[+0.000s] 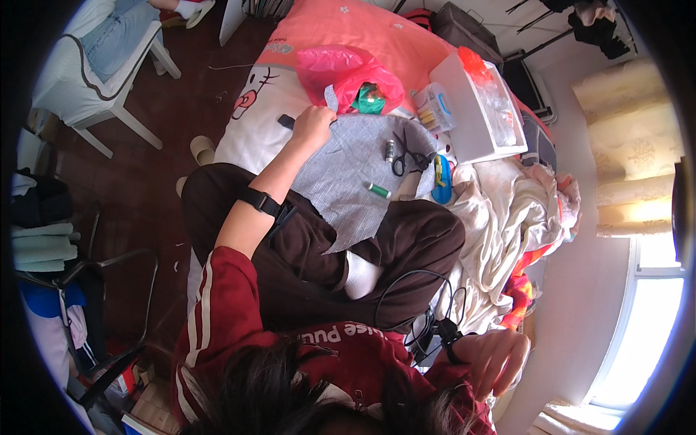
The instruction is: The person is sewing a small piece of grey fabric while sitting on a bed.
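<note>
My left hand (313, 127) reaches forward over the bed, closed on a small grey cloth strip (331, 97) that sticks up past the fingers. Below it a larger grey cloth (341, 170) spreads over the bed and my crossed legs. On that cloth lie black scissors (411, 161), a dark thread spool (389, 151) and a green thread spool (379, 191). Down at the lower right my right hand (499, 362) is raised beside my body, its fingers pinched together. Whatever they hold, if anything, is too small to see.
A pink plastic bag (337, 69) sits beyond the cloth. To the right stand a white box (475, 116), a clear container (435, 109) and a blue-and-yellow item (441, 180). Rumpled pale bedding (486, 217) and black cables (428, 330) lie nearer. A person sits on a white chair (109, 101).
</note>
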Demonstrator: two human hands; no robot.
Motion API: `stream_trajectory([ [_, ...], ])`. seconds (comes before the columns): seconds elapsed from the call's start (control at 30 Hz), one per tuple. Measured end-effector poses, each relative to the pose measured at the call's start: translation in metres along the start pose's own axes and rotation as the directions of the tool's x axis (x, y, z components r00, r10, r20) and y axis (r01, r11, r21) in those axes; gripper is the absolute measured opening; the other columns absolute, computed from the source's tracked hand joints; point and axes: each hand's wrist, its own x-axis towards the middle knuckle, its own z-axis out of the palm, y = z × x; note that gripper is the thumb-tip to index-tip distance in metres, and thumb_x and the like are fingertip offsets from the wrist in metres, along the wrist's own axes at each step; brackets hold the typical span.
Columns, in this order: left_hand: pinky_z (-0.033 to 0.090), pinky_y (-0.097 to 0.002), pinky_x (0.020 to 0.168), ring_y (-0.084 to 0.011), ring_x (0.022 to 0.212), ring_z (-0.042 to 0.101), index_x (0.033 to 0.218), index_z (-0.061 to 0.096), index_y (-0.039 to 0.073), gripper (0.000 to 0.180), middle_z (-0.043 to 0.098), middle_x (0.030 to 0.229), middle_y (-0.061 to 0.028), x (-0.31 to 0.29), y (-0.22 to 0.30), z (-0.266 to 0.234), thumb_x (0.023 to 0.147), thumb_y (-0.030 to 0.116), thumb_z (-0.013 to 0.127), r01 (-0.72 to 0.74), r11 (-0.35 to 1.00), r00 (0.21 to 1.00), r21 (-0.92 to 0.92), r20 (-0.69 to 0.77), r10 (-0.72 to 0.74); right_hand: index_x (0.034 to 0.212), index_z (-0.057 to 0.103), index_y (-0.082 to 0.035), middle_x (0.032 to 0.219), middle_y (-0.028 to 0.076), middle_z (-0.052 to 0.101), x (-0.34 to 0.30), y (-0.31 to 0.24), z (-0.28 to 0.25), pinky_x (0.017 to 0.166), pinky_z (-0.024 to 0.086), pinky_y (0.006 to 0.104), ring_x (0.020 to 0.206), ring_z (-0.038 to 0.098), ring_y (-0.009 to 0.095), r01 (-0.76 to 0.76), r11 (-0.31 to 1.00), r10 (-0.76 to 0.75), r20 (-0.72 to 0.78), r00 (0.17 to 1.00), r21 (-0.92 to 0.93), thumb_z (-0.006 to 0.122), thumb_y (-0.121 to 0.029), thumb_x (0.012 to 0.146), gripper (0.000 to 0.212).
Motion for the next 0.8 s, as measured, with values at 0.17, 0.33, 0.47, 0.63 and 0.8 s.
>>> stream_trajectory([
  [0.17,0.048,-0.0331,0.069,-0.0260,0.073,0.062,0.083,0.066,0.006,0.018,0.063,0.079,-0.0157,0.005,0.007,0.005,0.067,0.003,0.057,-0.002,0.980,0.998,-0.197,0.056,0.013,0.084,0.056,0.011,0.074,0.024,0.058,0.004,-0.001,-0.001,0.045,0.049,0.0277,0.055,0.060,0.027,0.019,0.999,-0.020,-0.040,0.999,-0.027,0.051,0.002,0.081,0.011],
  [0.33,0.047,-0.0234,0.067,-0.0110,0.073,0.060,0.084,0.065,0.000,0.017,0.065,0.078,-0.0085,-0.002,0.003,-0.008,0.073,0.013,0.062,0.154,0.819,0.966,-0.553,0.259,-0.007,0.081,0.057,0.012,0.074,0.025,0.059,0.013,0.005,-0.024,0.045,0.049,0.0279,0.056,0.060,0.027,0.070,0.998,-0.069,0.032,0.997,-0.007,0.049,0.003,0.082,0.012],
  [0.47,0.046,-0.0219,0.067,-0.0086,0.074,0.058,0.087,0.064,-0.001,0.016,0.063,0.080,-0.0053,0.009,0.032,0.003,0.072,0.005,0.063,0.124,0.680,0.911,-0.723,0.354,0.210,0.077,0.055,0.007,0.061,0.020,0.058,0.027,0.004,-0.045,0.044,0.048,0.0288,0.051,0.060,0.025,-0.077,0.856,-0.028,-0.194,0.981,-0.511,0.057,0.000,0.076,0.007],
  [0.63,0.046,-0.0205,0.067,-0.0073,0.074,0.057,0.088,0.063,-0.001,0.018,0.063,0.081,-0.0043,-0.001,0.030,-0.006,0.070,0.001,0.065,0.144,0.672,0.904,-0.726,0.373,0.210,0.080,0.059,0.004,0.064,0.006,0.059,0.046,0.041,-0.094,0.048,0.043,0.0193,0.053,0.055,0.008,-0.726,0.466,0.016,-0.816,0.578,-0.506,0.060,-0.002,0.076,0.008],
  [0.8,0.045,-0.0195,0.063,-0.0046,0.070,0.055,0.091,0.063,0.002,0.023,0.062,0.082,-0.0022,-0.001,0.045,-0.013,0.068,-0.002,0.065,0.158,0.734,0.896,-0.661,0.408,0.175,0.084,0.058,0.001,0.065,0.005,0.054,0.038,0.082,-0.176,0.049,0.041,0.0212,0.053,0.053,0.009,-0.793,0.270,-0.093,-0.835,0.543,-0.546,0.053,-0.002,0.080,0.007],
])
